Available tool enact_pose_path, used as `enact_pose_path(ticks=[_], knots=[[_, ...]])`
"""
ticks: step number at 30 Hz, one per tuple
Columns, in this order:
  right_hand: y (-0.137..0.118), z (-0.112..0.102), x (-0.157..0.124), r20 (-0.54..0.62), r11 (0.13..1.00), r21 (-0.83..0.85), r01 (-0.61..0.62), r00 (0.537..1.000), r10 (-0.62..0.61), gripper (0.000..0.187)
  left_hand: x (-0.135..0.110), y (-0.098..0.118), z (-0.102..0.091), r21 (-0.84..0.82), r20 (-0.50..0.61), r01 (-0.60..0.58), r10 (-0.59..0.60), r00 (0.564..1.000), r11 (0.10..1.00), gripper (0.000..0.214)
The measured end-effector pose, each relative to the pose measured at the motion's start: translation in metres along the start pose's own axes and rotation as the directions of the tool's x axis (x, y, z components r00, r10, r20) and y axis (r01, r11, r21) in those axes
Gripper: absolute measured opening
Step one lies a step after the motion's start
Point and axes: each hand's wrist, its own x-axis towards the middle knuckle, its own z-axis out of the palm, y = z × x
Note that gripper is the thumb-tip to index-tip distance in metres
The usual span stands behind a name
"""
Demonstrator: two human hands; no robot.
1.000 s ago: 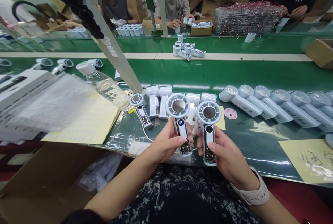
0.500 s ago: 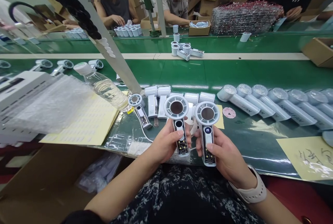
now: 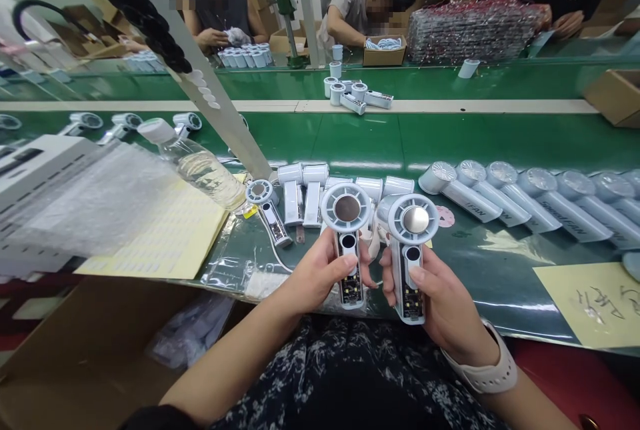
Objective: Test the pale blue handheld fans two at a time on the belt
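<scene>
A person's left hand and right hand clench a white plastic handheld fan each, the left fan and the right fan, held just above a green belt surface, circuit boards exposed at the handle ends. To the right, a neat row of closed, smooth printed fans lies on its side; a cluster of glossy white fans remains near a plastic water bottle.

The head-worn camera faces forward and down, close above the left hand and right hand.
</scene>
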Motion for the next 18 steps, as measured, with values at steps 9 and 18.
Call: enact_pose_path(ticks=[9,18], knots=[[0.0054,-0.0011,0.0011,-0.002,0.999,0.034,0.001,1.000,-0.001,0.024,0.0022,-0.0007,0.0017,0.021,-0.003,-0.028,0.028,1.000,0.999,0.026],[-0.0017,-0.0012,0.0012,-0.027,1.000,0.010,0.012,1.000,-0.012,0.025,-0.0006,0.0005,0.0042,0.087,-0.029,0.017,-0.014,0.999,0.996,0.035]])
